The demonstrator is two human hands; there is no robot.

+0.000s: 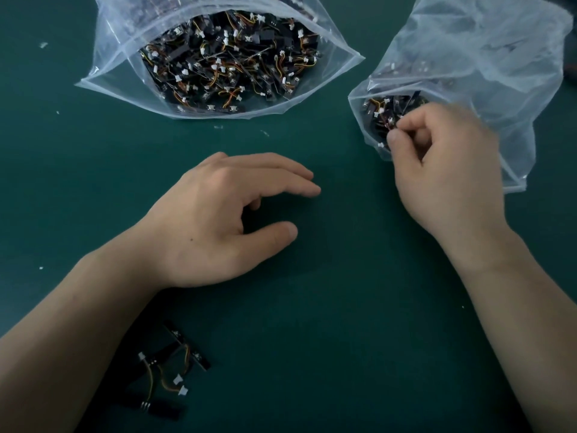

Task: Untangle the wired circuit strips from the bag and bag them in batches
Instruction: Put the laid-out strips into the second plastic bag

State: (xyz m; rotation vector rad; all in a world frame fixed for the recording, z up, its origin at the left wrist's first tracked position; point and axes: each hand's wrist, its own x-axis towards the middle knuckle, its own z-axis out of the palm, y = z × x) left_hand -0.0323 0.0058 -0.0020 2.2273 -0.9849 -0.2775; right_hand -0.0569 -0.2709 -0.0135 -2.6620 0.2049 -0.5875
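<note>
Overhead: one large bag (118,32), one small bag (499,57), three loose strips (191,352); left fingers (281,170) slack, right fingers (415,120) pinching wires (390,124).

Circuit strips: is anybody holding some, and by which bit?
The right grip pinches tangled circuit strips by their wires, it seems, at the smaller bag's mouth. The left grip holds nothing.

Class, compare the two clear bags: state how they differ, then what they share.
The left bag gapes wide, packed with strips; the right bag is crumpled, with a small clump at its mouth. The right hand pinches that clump; no hand touches the left bag. Both are clear, open and hold black wired strips.
</note>
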